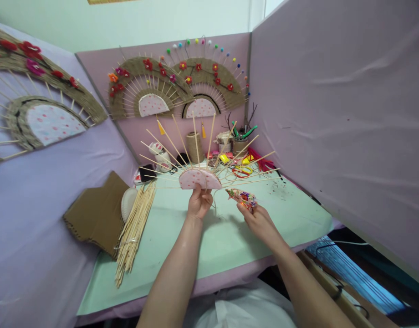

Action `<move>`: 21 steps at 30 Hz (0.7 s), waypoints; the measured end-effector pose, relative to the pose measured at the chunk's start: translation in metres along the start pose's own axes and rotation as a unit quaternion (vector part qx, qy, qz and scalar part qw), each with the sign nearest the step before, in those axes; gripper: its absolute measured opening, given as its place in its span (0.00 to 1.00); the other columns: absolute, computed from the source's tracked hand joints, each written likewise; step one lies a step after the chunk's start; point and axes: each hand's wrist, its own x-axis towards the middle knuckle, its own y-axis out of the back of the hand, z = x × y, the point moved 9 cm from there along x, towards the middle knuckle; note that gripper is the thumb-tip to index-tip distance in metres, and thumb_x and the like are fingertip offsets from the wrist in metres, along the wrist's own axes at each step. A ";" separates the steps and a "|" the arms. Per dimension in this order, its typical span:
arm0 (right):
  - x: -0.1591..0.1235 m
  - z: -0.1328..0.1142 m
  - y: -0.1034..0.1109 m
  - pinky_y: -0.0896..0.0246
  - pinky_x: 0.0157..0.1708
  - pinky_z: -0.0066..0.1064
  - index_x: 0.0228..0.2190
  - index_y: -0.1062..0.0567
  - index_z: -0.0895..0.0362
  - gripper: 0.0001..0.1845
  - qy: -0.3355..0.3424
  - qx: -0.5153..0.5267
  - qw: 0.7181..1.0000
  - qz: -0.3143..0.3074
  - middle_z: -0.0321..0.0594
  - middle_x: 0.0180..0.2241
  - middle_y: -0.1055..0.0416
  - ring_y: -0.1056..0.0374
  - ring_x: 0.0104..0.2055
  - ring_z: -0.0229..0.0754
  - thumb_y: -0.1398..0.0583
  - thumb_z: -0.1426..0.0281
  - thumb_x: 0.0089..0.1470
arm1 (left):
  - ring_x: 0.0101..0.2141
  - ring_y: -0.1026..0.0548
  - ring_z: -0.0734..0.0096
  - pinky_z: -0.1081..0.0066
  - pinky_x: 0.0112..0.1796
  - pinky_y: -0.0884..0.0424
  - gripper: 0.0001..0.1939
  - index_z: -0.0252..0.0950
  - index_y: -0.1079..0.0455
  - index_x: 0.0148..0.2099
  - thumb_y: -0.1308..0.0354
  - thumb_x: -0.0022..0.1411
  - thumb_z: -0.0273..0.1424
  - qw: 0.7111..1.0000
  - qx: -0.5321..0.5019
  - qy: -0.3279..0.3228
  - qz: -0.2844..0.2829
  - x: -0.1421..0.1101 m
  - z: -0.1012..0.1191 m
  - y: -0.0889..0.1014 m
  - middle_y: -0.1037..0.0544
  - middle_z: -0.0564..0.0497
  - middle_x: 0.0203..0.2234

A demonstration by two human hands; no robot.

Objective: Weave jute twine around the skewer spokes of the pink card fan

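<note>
Here, taking the pale green table (202, 255) as my mark, its left edge runs up against a lilac partition where a folded piece of brown cardboard (96, 214) leans, and just right of that lies a loose bundle of bamboo skewers (134, 230) with a white paper plate (128, 202) tucked under its upper end. Above the middle of the table my left hand (198, 202) is closed round the lower edge of the half-round pink fan base (200, 178), whose thin sticks spread upward and outward like spokes. Just right of it my right hand (255, 216) pinches a small multicoloured patterned piece (242, 197), held apart from the fan. The table in front of both hands is bare up to its near edge. At the table's far side stand a spool of twine (194, 146) and, right of it, a brown cup (240, 145) holding green-handled tools, with scissors (242, 171) and bright clutter beside it. Finished fans (175, 86) hang on the pink back wall; a mauve partition (339, 118) closes the right edge.
</note>
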 end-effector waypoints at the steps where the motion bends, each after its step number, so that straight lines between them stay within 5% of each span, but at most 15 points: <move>1: 0.002 0.006 0.002 0.43 0.28 0.31 0.21 0.28 0.55 0.22 0.004 -0.029 1.000 0.006 0.41 0.20 0.30 0.32 0.27 0.46 0.47 0.52 0.55 | 0.38 0.26 0.80 0.88 0.19 0.39 0.04 0.39 0.27 0.38 0.42 0.62 0.33 1.000 0.007 -0.002 0.002 0.000 0.000 0.001 0.22 0.51 0.39; 4: 0.011 0.026 0.015 0.41 0.33 0.32 0.34 0.27 0.56 0.20 -0.002 -0.145 0.989 0.025 0.46 0.33 0.27 0.31 0.36 0.47 0.49 0.55 0.58 | 0.40 0.26 0.78 0.85 0.25 0.34 0.04 0.39 0.27 0.38 0.40 0.61 0.33 1.000 0.018 -0.013 0.011 0.001 0.001 0.002 0.22 0.52 0.39; 8: 0.021 0.062 0.036 0.41 0.37 0.35 0.45 0.30 0.61 0.20 -0.101 -0.303 0.947 0.032 0.53 0.43 0.33 0.31 0.39 0.49 0.48 0.61 0.59 | 0.36 0.25 0.76 0.72 0.38 0.29 0.03 0.40 0.28 0.36 0.41 0.62 0.33 0.999 0.007 -0.041 0.001 0.002 0.003 0.001 0.22 0.53 0.34; 14: 0.021 0.074 0.041 0.40 0.43 0.43 0.50 0.31 0.64 0.22 -0.110 -0.384 0.916 0.017 0.58 0.44 0.35 0.34 0.46 0.57 0.47 0.64 0.59 | 0.33 0.27 0.75 0.70 0.35 0.35 0.07 0.40 0.29 0.34 0.34 0.54 0.33 0.998 0.015 -0.054 -0.028 0.004 0.004 -0.003 0.22 0.55 0.31; 18: 0.020 0.051 0.040 0.41 0.46 0.50 0.53 0.34 0.63 0.26 -0.069 -0.355 0.930 0.061 0.60 0.48 0.35 0.38 0.51 0.62 0.43 0.64 0.55 | 0.33 0.28 0.75 0.69 0.37 0.36 0.10 0.40 0.30 0.32 0.31 0.50 0.31 0.996 0.035 -0.083 -0.027 0.002 0.007 -0.005 0.23 0.56 0.30; 21: 0.021 0.006 0.020 0.42 0.50 0.47 0.49 0.32 0.60 0.22 0.042 -0.145 0.984 0.091 0.56 0.46 0.33 0.35 0.49 0.54 0.44 0.62 0.55 | 0.36 0.27 0.74 0.69 0.40 0.36 0.11 0.41 0.30 0.32 0.30 0.48 0.29 0.992 0.068 -0.101 -0.028 0.000 0.008 -0.009 0.23 0.56 0.31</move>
